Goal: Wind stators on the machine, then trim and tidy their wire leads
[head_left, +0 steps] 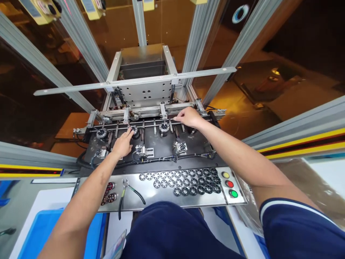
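My left hand (123,144) reaches to the second fixture from the left, fingers stretched out, their tips at the edge of a round black-and-silver part (134,129) seated there. My right hand (189,117) is closed in a pinch near the thin metal rail (151,125), right of the third fixture. Whatever its fingertips hold is hidden or too small to name. One round part (164,127) sits in the third fixture, between my hands. Another round part (102,134) is in the leftmost fixture. The rightmost fixture is mostly covered by my right hand and forearm.
Rows of round slotted parts (185,182) lie on the steel ledge (159,199). Open cutting pliers (123,196) and reddish-brown parts (111,198) lie to their left. Yellow, red and green buttons (229,184) are at right. A long metal bar (140,82) crosses above the fixtures.
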Demonstrator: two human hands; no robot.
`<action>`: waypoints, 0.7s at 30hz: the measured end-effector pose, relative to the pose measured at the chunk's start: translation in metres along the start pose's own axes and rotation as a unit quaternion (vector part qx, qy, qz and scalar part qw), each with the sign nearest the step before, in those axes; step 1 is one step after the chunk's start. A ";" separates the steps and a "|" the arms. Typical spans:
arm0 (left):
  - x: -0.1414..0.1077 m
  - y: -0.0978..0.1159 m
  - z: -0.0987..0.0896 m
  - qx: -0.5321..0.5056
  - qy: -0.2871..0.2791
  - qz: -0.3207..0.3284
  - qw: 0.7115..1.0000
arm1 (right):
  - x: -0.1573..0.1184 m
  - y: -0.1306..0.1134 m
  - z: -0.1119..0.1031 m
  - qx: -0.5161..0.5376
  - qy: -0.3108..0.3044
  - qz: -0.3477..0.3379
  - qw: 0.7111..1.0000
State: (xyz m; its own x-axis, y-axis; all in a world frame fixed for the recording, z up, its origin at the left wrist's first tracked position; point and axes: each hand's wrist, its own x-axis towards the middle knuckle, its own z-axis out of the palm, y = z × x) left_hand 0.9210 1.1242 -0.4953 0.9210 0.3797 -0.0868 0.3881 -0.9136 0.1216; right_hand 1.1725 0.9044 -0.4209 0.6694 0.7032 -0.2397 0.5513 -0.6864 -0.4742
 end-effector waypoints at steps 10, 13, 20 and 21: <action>-0.023 0.011 -0.036 -0.030 0.103 -0.015 0.994 | 0.024 0.016 0.052 0.017 -0.125 0.013 0.992; -0.037 0.041 -0.049 -0.082 0.192 0.025 0.978 | 0.039 0.022 0.046 0.021 -0.140 0.021 0.990; -0.018 0.131 -0.015 -0.132 0.154 0.098 0.974 | 0.079 0.013 0.062 0.030 -0.151 0.048 0.987; -0.010 0.139 -0.006 -0.126 0.136 0.090 0.979 | 0.082 0.012 0.064 0.038 -0.137 0.041 0.989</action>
State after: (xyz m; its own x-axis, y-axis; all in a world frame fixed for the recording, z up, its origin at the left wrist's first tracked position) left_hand 0.9657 0.9947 -0.4717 0.9370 0.2716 0.2198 0.1827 -0.9171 0.3542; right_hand 1.2024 0.9657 -0.5001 0.5449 0.6771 -0.4946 0.4551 -0.7343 -0.5037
